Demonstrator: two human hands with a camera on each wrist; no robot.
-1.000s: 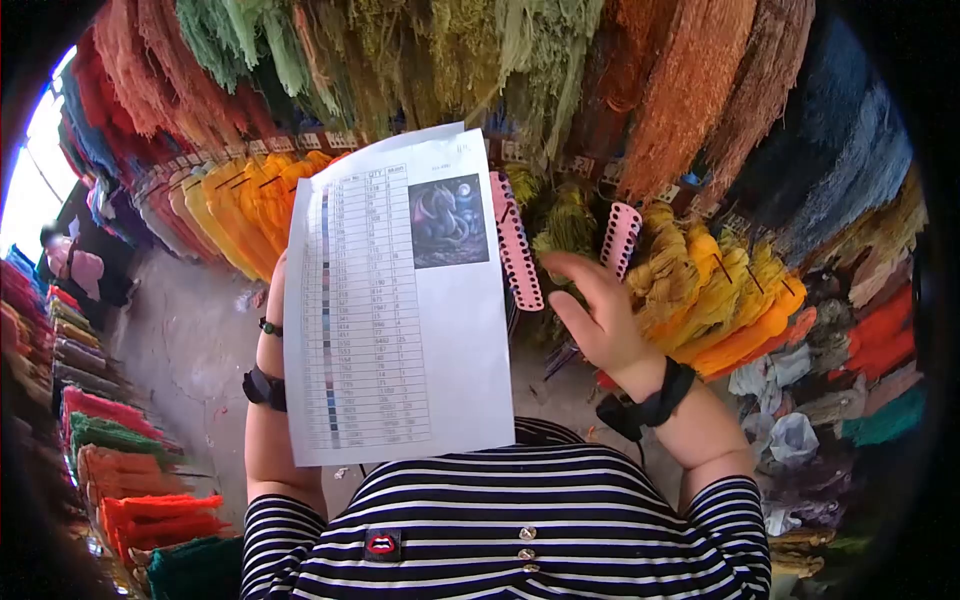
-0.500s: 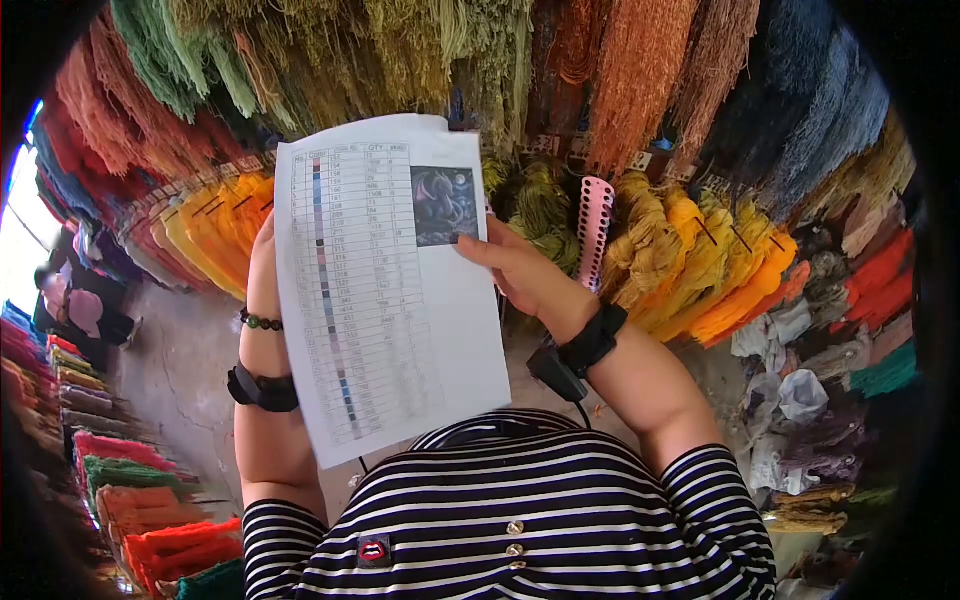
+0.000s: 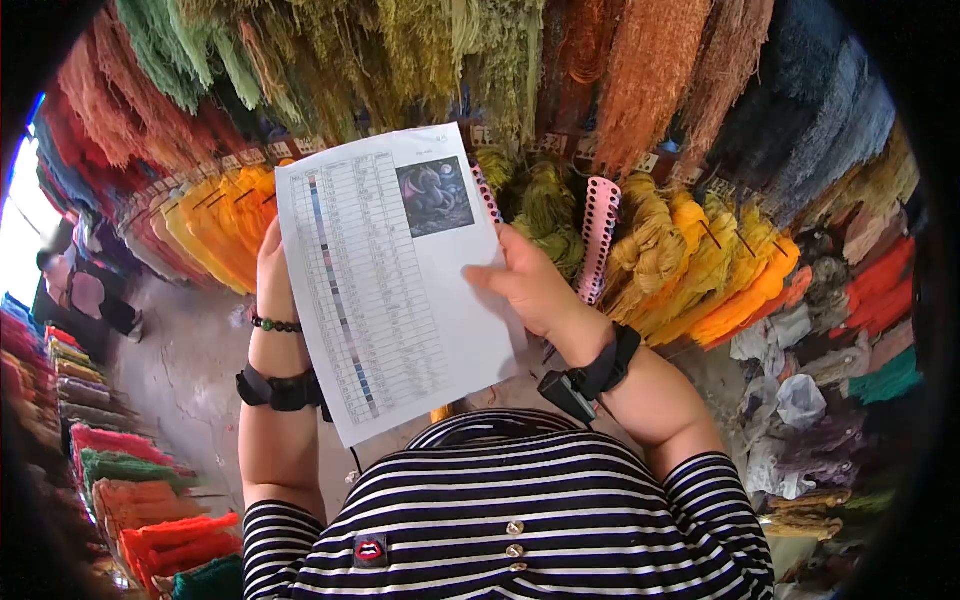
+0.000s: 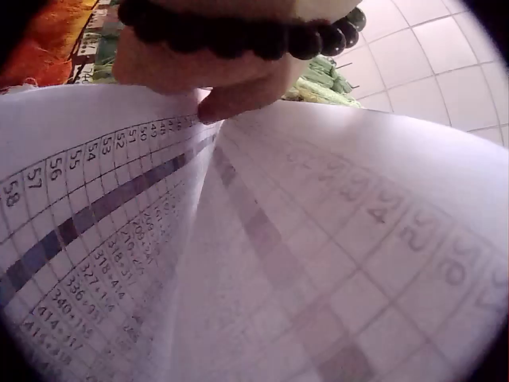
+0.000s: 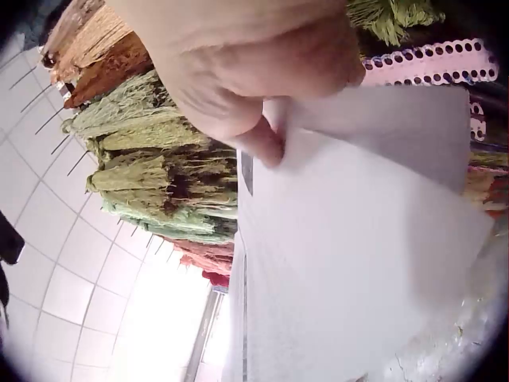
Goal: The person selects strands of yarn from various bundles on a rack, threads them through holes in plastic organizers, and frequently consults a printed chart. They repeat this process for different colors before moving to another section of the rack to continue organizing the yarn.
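Observation:
Printed sheets of paper (image 3: pixel 440 300), with a table of rows, a coloured column and a dark dragon picture (image 3: pixel 436 197), are held upright before the striped shirt. At their left edge the left hand (image 3: pixel 272 270) grips them, partly hidden behind; in the left wrist view that hand (image 4: pixel 215 76) pinches the pages at a fold. The right hand (image 3: pixel 535 290) holds the right edge, thumb on the front below the picture. Seen from the right wrist, the right hand (image 5: pixel 254 72) pinches the paper between thumb and fingers. A pink punched strip (image 3: pixel 598 240) hangs just beyond it.
Skeins of orange (image 3: pixel 240 225), olive (image 3: pixel 545 215) and yellow (image 3: pixel 740 265) thread hang behind the paper, with longer bundles (image 3: pixel 655 80) above. More coloured bundles (image 3: pixel 145 500) line the left side. A person (image 3: pixel 88 290) is at the far left, and plastic bags (image 3: pixel 800 400) are on the right.
The right hand has come from the pink strips to the paper's right edge and grips it. Its thumb has since moved lower, off the picture. The sheets have tilted.

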